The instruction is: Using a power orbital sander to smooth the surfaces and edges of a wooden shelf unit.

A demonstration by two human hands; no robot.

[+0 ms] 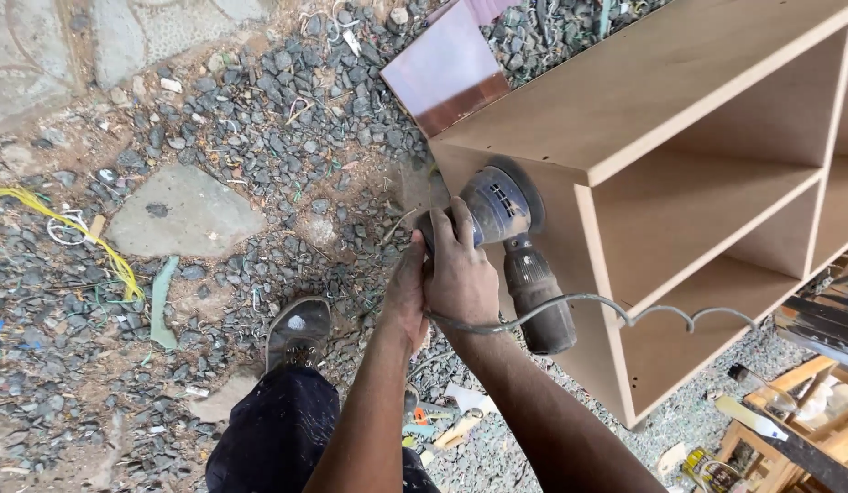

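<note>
Head view looks straight down, and I see both hands bunched on a sander [506, 224] pressed against the side panel of a wooden cabinet [680, 100]. My right hand [460, 269] lies on top, fingers [456, 224] clenched over the sander's grey body; my left hand [404, 297] sits just at its 9 o'clock, touching it, fingers wrapped under the tool where I can't make them out fully. From the sander's head its dark handle runs toward 5 o'clock along the panel, and a grey cord [616, 310] loops off toward 3 o'clock across the open shelves. At 7 o'clock from the hands a dusty shoe [298, 333] stands on gravel [214, 137]. A pinkish sheet [442, 68] lies at 12 o'clock, touching the cabinet's top corner. Wood offcuts [789, 411] clutter the 4 o'clock corner.
</note>
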